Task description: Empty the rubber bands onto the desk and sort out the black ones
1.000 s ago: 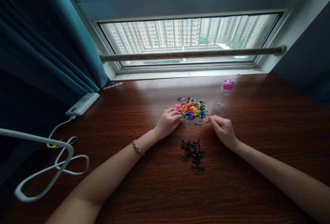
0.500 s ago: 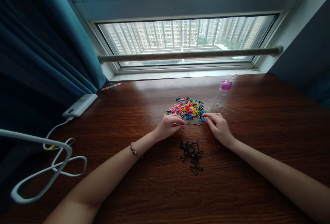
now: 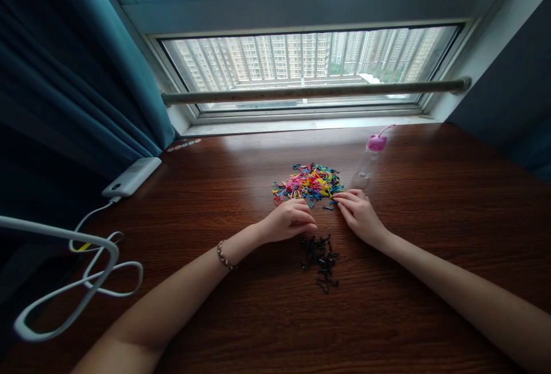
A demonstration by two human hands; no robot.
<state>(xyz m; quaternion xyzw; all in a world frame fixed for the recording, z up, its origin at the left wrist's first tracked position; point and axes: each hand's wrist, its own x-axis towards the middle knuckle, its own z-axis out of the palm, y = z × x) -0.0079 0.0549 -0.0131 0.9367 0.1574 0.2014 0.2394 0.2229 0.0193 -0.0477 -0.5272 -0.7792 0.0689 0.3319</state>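
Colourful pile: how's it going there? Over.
Left hand near black pieces. Right hand at edge of colourful pile. Pink-capped bottle apart, seemingly not blocking.

Around the left wrist (image 3: pixel 241 246) I can make out a slim bracelet (image 3: pixel 223 255), knobbly like beads or a braid, mixing dark brown with paler bits. The left arm (image 3: pixel 181 299), bare past the elbow, and bare right forearm (image 3: pixel 451 279) look slender, the fingers (image 3: pixel 305 218) slim.

The brown table (image 3: pixel 258 322) bears multicoloured clips (image 3: pixel 310 181), black clips (image 3: pixel 321 254), a pink-capped bottle (image 3: pixel 369 163) and a white device (image 3: pixel 132 178)
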